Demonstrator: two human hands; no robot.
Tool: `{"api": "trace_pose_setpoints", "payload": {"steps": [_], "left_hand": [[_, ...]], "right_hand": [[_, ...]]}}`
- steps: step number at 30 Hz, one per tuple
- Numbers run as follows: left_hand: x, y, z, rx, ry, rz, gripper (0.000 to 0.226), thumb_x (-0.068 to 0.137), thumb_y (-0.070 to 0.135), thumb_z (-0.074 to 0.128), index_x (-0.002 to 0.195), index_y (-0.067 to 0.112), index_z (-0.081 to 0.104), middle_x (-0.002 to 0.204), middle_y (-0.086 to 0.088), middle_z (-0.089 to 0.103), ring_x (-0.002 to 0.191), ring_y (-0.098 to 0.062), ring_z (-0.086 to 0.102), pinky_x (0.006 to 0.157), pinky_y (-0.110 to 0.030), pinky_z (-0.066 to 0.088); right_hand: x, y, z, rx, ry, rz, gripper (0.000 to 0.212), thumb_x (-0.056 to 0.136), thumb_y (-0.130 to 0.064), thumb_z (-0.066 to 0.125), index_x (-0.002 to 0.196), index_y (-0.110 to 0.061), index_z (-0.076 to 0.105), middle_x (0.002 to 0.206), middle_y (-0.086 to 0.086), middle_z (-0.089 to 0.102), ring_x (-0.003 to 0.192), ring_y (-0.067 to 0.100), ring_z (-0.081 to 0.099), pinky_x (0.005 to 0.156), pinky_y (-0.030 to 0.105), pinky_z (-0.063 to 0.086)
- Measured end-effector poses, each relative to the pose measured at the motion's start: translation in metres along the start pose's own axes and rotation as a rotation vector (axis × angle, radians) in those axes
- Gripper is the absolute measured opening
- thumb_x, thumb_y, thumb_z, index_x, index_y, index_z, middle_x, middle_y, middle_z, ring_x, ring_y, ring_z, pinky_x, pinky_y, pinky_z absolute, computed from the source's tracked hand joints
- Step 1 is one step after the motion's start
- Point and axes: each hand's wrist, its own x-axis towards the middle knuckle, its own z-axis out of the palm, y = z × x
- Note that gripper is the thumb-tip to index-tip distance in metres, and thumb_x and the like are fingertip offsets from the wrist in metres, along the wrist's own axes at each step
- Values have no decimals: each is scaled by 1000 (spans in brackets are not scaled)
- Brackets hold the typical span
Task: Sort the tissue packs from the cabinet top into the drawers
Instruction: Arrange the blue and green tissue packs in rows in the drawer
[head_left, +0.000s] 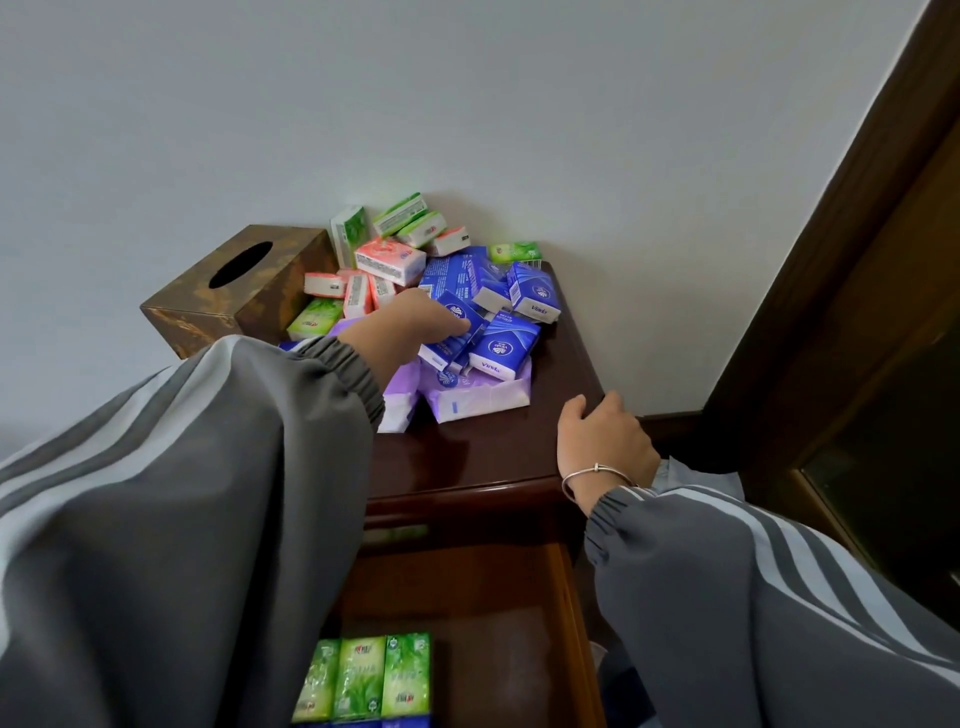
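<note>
A heap of small tissue packs lies at the back of the dark wooden cabinet top (483, 457): green ones (402, 214), pink ones (387, 260), blue ones (535, 290) and flat purple ones (478, 397). My left hand (402, 325) reaches into the heap and its fingers close around a blue pack (452, 332). My right hand (602, 441), with a bracelet on the wrist, rests flat on the cabinet's right front corner and holds nothing. Below, an open drawer (519, 613) holds three green packs (363, 675) side by side.
A brown tissue box (234, 291) with an oval slot stands at the left rear of the cabinet top. A white wall runs behind. A dark wooden door frame (841, 270) rises at the right. My grey striped sleeves cover much of the foreground.
</note>
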Motion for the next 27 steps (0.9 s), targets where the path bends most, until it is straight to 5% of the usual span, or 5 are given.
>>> {"api": "trace_pose_setpoints", "payload": {"steps": [6, 11, 19, 23, 27], "left_hand": [[1, -5, 4, -283, -5, -38, 57, 75, 23, 80, 122, 5, 53, 120, -10, 62, 103, -24, 62, 75, -31, 48], [-5, -8, -1, -456, 74, -4, 47, 76, 22, 79, 112, 6, 53, 103, -5, 62, 66, -9, 56, 47, -19, 40], [-56, -64, -57, -1003, 36, 139, 23, 89, 21, 63, 108, 11, 58, 92, -5, 69, 68, -10, 67, 58, -21, 52], [-79, -143, -70, -1325, -56, 6, 31, 90, 29, 57, 113, 9, 62, 99, -12, 73, 88, -26, 71, 75, -39, 59], [-79, -193, -70, -1319, 101, -9, 23, 92, 28, 55, 109, 14, 62, 90, -1, 73, 73, -10, 70, 63, -22, 58]], "right_hand": [[0, 1, -1, -4, 2, -4, 38, 91, -41, 39, 107, -10, 54, 101, 13, 66, 90, 36, 63, 63, 32, 32], [0, 1, -1, -7, 2, -7, 39, 91, -42, 39, 108, -10, 54, 101, 13, 66, 89, 35, 63, 63, 32, 34], [0, 1, -1, 22, 4, -9, 40, 89, -42, 40, 106, -8, 56, 104, 16, 66, 93, 38, 63, 66, 35, 34], [0, 0, -3, 31, -2, 11, 41, 88, -42, 41, 107, -8, 57, 108, 19, 65, 99, 40, 61, 76, 39, 43], [-1, 0, -5, 17, -7, 19, 43, 89, -41, 40, 110, -8, 56, 110, 21, 64, 102, 41, 59, 83, 41, 43]]}}
